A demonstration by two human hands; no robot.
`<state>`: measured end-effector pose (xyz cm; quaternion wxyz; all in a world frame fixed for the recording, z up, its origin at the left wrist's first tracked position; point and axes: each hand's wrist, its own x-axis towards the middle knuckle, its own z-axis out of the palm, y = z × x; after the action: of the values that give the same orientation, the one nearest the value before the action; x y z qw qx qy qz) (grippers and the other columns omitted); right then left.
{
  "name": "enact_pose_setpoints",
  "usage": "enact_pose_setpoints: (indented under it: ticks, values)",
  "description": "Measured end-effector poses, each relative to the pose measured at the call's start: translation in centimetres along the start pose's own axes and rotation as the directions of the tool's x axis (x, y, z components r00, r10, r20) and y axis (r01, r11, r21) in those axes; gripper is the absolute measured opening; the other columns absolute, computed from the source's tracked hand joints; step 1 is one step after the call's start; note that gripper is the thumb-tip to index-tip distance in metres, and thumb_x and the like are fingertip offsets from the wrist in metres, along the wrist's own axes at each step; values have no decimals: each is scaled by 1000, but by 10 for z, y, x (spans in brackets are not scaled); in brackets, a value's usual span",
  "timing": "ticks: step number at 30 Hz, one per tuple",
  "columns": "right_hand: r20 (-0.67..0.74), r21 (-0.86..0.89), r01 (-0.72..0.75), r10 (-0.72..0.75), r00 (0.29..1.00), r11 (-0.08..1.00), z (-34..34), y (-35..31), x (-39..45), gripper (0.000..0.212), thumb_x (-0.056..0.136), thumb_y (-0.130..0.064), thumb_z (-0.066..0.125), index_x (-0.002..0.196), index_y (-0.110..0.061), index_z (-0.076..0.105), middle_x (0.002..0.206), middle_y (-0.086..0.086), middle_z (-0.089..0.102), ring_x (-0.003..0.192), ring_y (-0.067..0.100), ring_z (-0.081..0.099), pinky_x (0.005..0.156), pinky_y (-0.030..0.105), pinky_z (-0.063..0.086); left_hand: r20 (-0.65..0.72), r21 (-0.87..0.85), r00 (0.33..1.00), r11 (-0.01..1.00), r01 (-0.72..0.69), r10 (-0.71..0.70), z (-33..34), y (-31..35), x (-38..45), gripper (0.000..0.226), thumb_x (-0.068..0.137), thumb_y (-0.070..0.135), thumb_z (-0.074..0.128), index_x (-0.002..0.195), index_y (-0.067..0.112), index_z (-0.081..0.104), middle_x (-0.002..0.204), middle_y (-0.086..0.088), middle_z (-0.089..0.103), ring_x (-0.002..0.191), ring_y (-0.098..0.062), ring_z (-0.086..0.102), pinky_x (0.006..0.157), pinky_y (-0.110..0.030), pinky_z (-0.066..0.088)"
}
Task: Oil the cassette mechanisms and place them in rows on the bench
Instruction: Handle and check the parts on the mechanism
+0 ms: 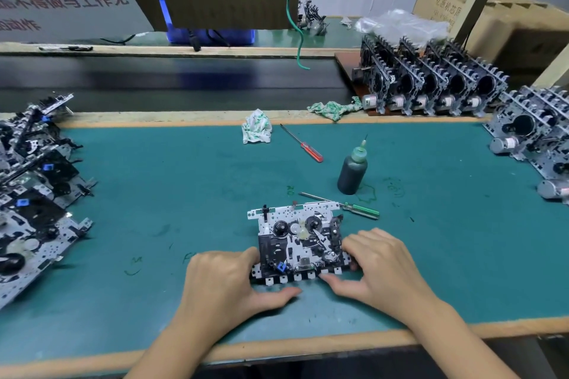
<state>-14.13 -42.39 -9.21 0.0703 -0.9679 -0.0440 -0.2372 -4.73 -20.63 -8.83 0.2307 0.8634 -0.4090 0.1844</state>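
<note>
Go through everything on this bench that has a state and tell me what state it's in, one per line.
Cassette mechanism: flat on the mat, face up, held at both sides.
Left hand: gripping its left edge.
Right hand: gripping its right edge.
Oil bottle: upright, nozzle on, unheld.
Red screwdriver: lying loose.
Green screwdriver: lying behind the mechanism.
Rag: crumpled.

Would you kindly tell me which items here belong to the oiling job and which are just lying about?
Job: flat metal cassette mechanism held by left hand and right hand; dark needle-tipped oil bottle; upright finished mechanisms.
Lying about: red-handled screwdriver; crumpled white-green paper.
</note>
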Motion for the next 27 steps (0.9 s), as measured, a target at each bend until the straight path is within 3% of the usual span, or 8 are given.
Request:
enact_pose_setpoints:
  ticks: [7, 12, 15, 19, 23, 27]
  values:
    - [-9, 49, -1, 2, 1000, 999, 0, -4, 1, 51, 69, -65, 57, 57, -19, 39, 51, -7, 39, 50, 9, 27, 55, 25, 29, -16, 70, 988, 986, 151, -151, 5, 5, 3, 64, 59, 74, 50, 39, 15, 38, 28, -1, 30, 23, -19, 36, 35, -18, 23]
    - [-24, -9, -54, 53, 998, 999, 2, -5, 0, 49, 73, -63, 53, 55, -19, 39, 48, -8, 39, 44, 12, 34, 52, 25, 28, 81, -38, 996, 999, 29, -26, 4, -7, 3, 68, 61, 80, 48, 46, 14, 42, 32, 4, 38, 29, -17, 42, 33, -18, 31]
    - [-25, -15, -68, 68, 997, 998, 2, -5, 0, 50, 76, -62, 50, 54, -18, 40, 47, -7, 39, 43, 13, 37, 47, 24, 31, 101, -61, 994, 998, -32, 38, 1, -10, 3, 59, 64, 71, 53, 51, 16, 40, 34, 7, 37, 30, -12, 40, 33, -16, 31]
    - [9, 27, -69, 69, 998, 997, 0, -4, 0, 51, 72, -66, 52, 55, -19, 39, 49, -8, 40, 45, 12, 36, 48, 23, 32, 45, -32, 999, 999, -1, 2, 5, -7, 0, 51, 69, 59, 54, 49, 14, 41, 35, 5, 36, 29, -16, 39, 34, -16, 31]
    - [32, 33, -57, 56, 998, 998, -3, -4, 1, 50, 68, -68, 53, 60, -23, 31, 51, -11, 35, 48, 8, 29, 50, 20, 28, 28, -13, 999, 1000, 27, -26, 6, -4, 0, 52, 70, 58, 54, 47, 13, 43, 34, 3, 36, 29, -16, 38, 34, -17, 30]
    - [20, 23, -44, 44, 999, 999, -1, -4, 0, 47, 72, -63, 52, 57, -21, 37, 50, -9, 38, 48, 10, 32, 49, 22, 31, 72, -21, 997, 1000, 17, -15, 5, -5, 1, 57, 66, 68, 52, 50, 14, 44, 35, 5, 39, 30, -16, 42, 32, -18, 34]
